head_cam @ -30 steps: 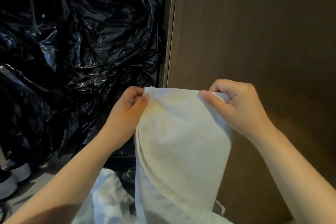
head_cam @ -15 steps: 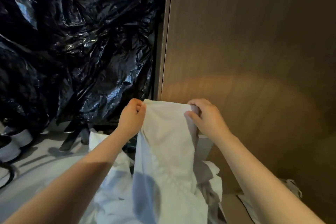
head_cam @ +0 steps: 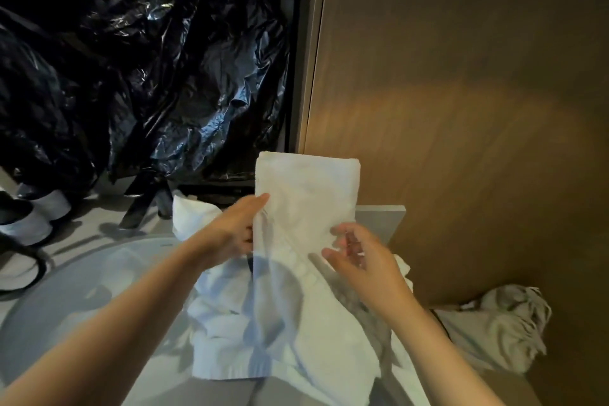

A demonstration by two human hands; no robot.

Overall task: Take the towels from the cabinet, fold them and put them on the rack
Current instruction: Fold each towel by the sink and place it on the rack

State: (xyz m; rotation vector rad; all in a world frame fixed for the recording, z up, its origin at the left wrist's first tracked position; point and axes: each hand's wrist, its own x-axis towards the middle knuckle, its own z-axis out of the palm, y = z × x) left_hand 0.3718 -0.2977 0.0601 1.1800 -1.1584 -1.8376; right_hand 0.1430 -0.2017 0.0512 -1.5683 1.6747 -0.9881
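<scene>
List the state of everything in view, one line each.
towel: folded over at the top, held upright, lower end draped on the towel pile
left hand: grips the towel's left edge
right hand: open, blurred, at the towel's right edge; contact unclear
towel pile: unfolded, rumpled
grey cloth: crumpled, lying apart on the right
black bags: crinkled, bulging

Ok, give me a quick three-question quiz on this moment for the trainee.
1. True or false: the left hand holds the white towel by its left edge.
2. What fills the upper left of the view? A) black plastic bags B) a mirror C) a window
3. Fill in: the crumpled grey cloth lies beside the ___ forearm.
Key: 1 true; 2 A; 3 right.
</scene>
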